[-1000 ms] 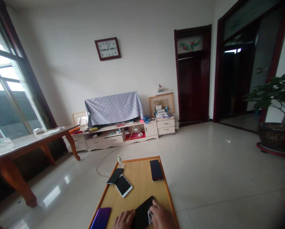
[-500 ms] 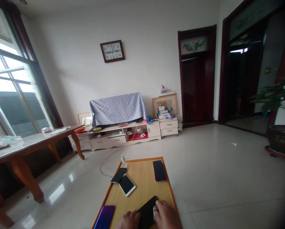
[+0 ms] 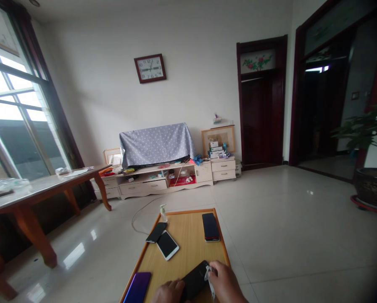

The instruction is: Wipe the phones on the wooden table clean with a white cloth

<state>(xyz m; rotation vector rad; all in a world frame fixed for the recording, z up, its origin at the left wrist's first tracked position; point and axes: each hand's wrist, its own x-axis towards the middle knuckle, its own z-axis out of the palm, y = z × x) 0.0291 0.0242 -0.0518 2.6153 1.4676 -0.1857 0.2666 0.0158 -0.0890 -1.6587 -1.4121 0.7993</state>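
A black phone (image 3: pixel 196 280) lies at a slant on the near part of a small wooden table (image 3: pixel 188 227). My left hand (image 3: pixel 170 291) grips its lower left edge, fingers bent onto it. At the phone's upper right side, my right hand (image 3: pixel 222 280) pinches a crumpled white wipe or cloth (image 3: pixel 209 275), which hangs down past the fingers; I cannot make out its material. Part of the phone is hidden by my hands and the bottom of the picture.
A purple-blue phone (image 3: pixel 138 287) lies at the near left edge. Farther off are a white phone (image 3: pixel 168 245), a dark phone (image 3: pixel 157 232) overlapping it, a pump bottle (image 3: pixel 163 213) and a stack of phones (image 3: pixel 210 226). A long table (image 3: pixel 49 189) stands left.
My right hand has shifted slightly right and lifted off the phone's face, so more of the white wipe shows. My left hand stays on the phone.
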